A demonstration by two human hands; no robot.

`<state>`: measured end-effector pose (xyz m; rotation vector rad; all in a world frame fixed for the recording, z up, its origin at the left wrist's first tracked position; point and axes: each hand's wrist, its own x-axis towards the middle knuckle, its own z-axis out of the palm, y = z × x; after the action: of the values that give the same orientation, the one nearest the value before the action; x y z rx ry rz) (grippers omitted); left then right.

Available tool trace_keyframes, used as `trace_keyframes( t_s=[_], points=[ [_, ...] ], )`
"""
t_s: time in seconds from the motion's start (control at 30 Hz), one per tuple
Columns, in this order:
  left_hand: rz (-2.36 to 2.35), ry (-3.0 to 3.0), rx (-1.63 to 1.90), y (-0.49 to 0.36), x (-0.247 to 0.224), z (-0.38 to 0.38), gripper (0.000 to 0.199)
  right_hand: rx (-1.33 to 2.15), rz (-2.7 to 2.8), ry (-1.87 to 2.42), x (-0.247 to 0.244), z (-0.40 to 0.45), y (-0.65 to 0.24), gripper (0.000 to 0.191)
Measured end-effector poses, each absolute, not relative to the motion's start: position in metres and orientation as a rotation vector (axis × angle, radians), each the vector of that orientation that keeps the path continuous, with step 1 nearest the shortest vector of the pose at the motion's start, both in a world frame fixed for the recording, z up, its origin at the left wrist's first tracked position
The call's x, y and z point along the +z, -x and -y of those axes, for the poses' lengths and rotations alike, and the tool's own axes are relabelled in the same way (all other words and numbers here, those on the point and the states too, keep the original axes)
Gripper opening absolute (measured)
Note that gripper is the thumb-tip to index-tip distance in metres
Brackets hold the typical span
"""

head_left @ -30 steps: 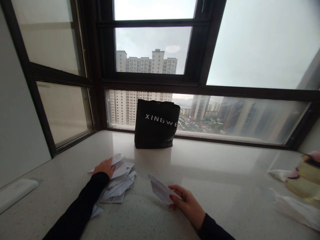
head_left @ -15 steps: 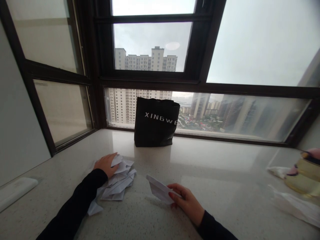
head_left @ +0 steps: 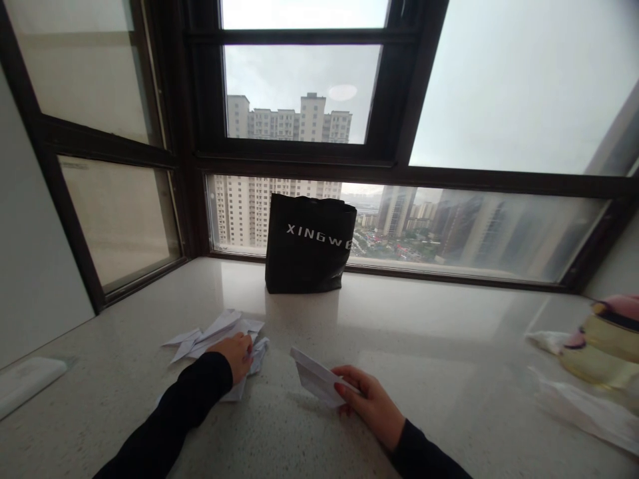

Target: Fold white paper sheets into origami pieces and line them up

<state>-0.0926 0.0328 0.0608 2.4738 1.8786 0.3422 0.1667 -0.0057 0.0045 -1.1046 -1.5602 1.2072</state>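
A loose heap of folded white papers (head_left: pixel 218 327) lies on the pale speckled counter, left of the middle. My left hand (head_left: pixel 237 354) reaches over the heap's right side, its fingers curled down onto a folded paper; the fingertips are partly hidden. To the right, my right hand (head_left: pixel 369 402) pinches a single folded white paper (head_left: pixel 319 380) between thumb and fingers. That paper is tilted, held just above the counter, its free end pointing left towards the heap.
A black bag (head_left: pixel 309 249) with white lettering stands upright against the window. At the right edge sit a yellowish container with pink parts (head_left: pixel 602 349) and a clear plastic wrapper (head_left: pixel 584 409). A white flat object (head_left: pixel 32 382) rests at the left edge of the counter (head_left: pixel 424 332).
My left hand has moved right and nearer across the heap, uncovering papers on its left side and shifting some. My right hand holds its folded paper almost still.
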Motion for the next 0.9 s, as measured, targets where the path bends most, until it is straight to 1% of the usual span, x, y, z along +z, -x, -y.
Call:
trace_keyframes(
  t_s=[0.1,0.17,0.27,0.33,0.43,0.5,0.63,0.7,0.73,0.9],
  points=[
    [-1.871,-2.471,0.476,0.087,0.079,-0.029,0.014,1.175,1.508,1.120,0.009,0.005,-0.167,0.035],
    [-1.807,-2.389,0.706,0.081,0.089,-0.027,0.018,1.152,1.452,1.107,0.014,0.004,-0.167,0.034],
    [-1.490,-1.879,1.178,0.071,0.088,-0.026,0.022,1.154,1.355,1.052,0.020,0.005,-0.168,0.033],
    [-1.313,-1.584,1.288,0.062,0.078,-0.026,0.028,1.151,1.311,1.019,0.022,0.007,-0.168,0.032],
    [-1.251,-1.450,1.245,0.046,0.056,-0.021,0.034,1.039,1.332,1.011,0.024,0.013,-0.167,0.027],
    [-1.208,-1.370,1.227,0.034,0.044,-0.016,0.040,0.878,1.425,1.039,0.026,0.017,-0.164,0.026],
    [-1.020,-1.183,1.137,0.017,0.029,-0.006,0.067,0.503,1.641,1.146,0.027,0.024,-0.158,0.025],
    [-0.902,-1.105,1.054,0.014,0.024,-0.004,0.076,0.414,1.697,1.193,0.027,0.025,-0.156,0.022],
    [-0.858,-1.088,1.019,0.013,0.022,-0.003,0.075,0.409,1.722,1.203,0.026,0.024,-0.155,0.021],
    [-0.735,-1.113,0.979,0.010,0.017,0.001,0.058,0.502,1.813,1.276,0.021,0.022,-0.157,0.020]
  ],
)
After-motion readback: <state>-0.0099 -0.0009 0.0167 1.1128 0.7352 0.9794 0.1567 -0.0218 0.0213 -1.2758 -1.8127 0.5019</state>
